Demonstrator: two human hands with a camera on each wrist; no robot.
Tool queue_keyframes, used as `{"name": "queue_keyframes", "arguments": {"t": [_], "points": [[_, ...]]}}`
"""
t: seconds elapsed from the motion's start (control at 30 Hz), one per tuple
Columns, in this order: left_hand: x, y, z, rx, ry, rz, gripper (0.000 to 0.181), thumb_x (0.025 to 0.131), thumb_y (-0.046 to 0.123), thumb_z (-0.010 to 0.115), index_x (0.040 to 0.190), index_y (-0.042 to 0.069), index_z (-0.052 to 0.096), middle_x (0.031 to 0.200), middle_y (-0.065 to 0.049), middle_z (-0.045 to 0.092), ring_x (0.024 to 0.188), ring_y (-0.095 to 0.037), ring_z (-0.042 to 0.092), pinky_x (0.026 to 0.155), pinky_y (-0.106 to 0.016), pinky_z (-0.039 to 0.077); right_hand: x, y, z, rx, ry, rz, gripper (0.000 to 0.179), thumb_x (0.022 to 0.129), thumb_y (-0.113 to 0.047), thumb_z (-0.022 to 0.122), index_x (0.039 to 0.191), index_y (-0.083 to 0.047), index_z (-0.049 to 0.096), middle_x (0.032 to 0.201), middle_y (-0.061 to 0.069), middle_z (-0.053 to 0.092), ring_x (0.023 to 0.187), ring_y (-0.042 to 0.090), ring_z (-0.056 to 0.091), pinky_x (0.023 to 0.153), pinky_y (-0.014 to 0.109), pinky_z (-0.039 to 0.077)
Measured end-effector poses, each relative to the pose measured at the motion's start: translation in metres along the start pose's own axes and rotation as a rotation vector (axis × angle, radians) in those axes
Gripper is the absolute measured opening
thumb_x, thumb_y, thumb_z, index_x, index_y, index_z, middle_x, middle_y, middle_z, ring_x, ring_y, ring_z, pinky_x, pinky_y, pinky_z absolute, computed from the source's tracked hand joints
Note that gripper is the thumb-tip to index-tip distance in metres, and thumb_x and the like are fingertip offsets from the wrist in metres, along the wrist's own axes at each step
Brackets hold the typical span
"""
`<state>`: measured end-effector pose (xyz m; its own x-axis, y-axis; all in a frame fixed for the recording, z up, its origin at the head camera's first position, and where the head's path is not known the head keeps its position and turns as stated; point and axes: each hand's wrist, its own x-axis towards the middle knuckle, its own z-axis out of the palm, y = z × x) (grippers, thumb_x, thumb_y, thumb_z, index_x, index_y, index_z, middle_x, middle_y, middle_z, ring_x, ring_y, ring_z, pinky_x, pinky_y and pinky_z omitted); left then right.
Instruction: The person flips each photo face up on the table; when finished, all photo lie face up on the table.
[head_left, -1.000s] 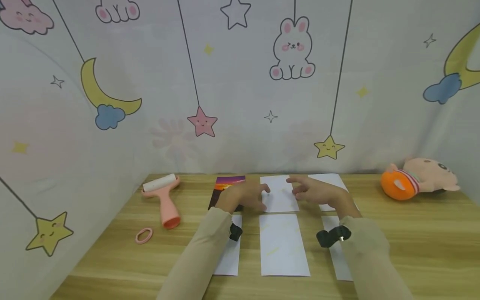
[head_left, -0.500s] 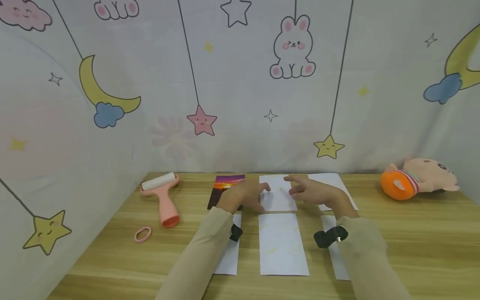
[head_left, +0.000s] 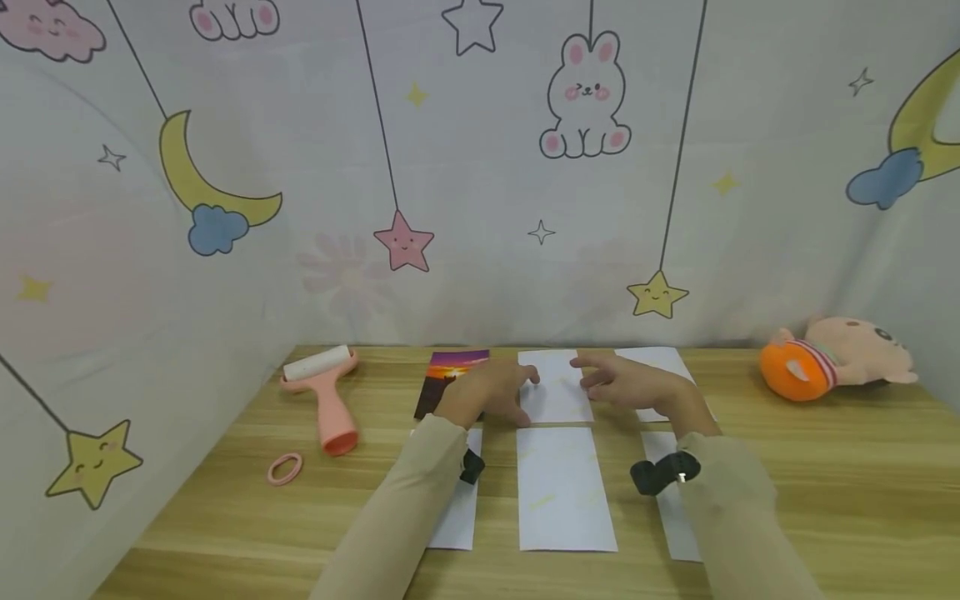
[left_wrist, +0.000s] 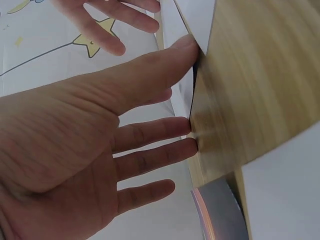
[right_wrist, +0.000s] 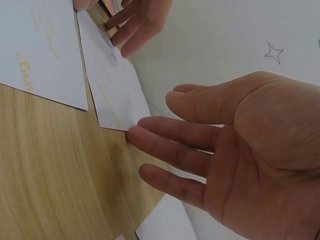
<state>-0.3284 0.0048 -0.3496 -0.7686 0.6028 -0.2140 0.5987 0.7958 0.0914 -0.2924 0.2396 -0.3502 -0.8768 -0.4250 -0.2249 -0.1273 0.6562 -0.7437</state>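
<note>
- Left hand [head_left: 491, 390] is sitting at the left side of the back-middle white sheet [head_left: 558, 393]; fingers are extending fairly straight, thumb apart, not gripping.
- Left thumb is overlapping the sheet edge in the left wrist view; actual contact, can't tell.
- Right hand [head_left: 633, 383] is sitting at the same sheet's right side; fingers are stretching out loosely, holding nothing. A fingertip is lining up with a sheet corner in the right wrist view; touching or not, can't tell.
- Back-middle white sheet is lying flat on the wooden table [head_left: 862, 483], between both hands, showing faint yellow lettering.
- Sunset print [head_left: 442, 385] is lying just left of it, partly hidden behind the left hand.
- Back-right white sheet [head_left: 667, 363] is lying partly under the right hand in the head view.
- Front-left sheet [head_left: 459, 517], front-middle sheet [head_left: 566, 492] and front-right sheet [head_left: 679, 525] are making a nearer row; sleeves are covering parts of the outer two.
- Pink-handled roller [head_left: 333, 408] and pink ring [head_left: 285, 469] are lying far left.
- Plush toy [head_left: 843, 358] is lying far right.
</note>
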Motion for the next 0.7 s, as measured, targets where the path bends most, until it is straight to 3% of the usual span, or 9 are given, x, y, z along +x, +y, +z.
{"name": "queue_keyframes", "arguments": {"t": [0.17, 0.47, 0.7], "points": [[0.000, -0.003, -0.001, -0.033, 0.003, -0.004, 0.063, 0.083, 0.041, 0.082, 0.137, 0.021, 0.057, 0.122, 0.000, 0.063, 0.108, -0.017, 0.057, 0.099, -0.038, 0.046, -0.003, 0.002, -0.002, 0.006, 0.008, -0.013, 0.053, 0.100, -0.007, 0.054, 0.151, -0.003, 0.037, 0.144, 0.027, 0.048, 0.135, 0.043, 0.044, 0.103, 0.058, 0.040], [0.001, -0.013, 0.000, -0.135, 0.033, 0.071, 0.056, 0.083, 0.031, 0.084, 0.131, 0.017, 0.060, 0.124, -0.007, 0.065, 0.110, -0.021, 0.058, 0.100, -0.037, 0.045, -0.005, 0.008, -0.006, -0.010, 0.006, -0.050, 0.053, 0.101, -0.009, 0.053, 0.151, -0.002, 0.037, 0.143, 0.027, 0.050, 0.134, 0.043, 0.045, 0.103, 0.057, 0.041], [0.001, -0.018, -0.001, -0.192, 0.029, 0.093, 0.044, 0.085, 0.027, 0.082, 0.123, 0.014, 0.063, 0.121, -0.007, 0.068, 0.112, -0.021, 0.061, 0.099, -0.037, 0.046, -0.007, 0.010, -0.008, 0.012, 0.001, -0.073, 0.054, 0.099, -0.009, 0.053, 0.150, 0.000, 0.037, 0.142, 0.029, 0.050, 0.129, 0.041, 0.050, 0.100, 0.052, 0.045]]}}
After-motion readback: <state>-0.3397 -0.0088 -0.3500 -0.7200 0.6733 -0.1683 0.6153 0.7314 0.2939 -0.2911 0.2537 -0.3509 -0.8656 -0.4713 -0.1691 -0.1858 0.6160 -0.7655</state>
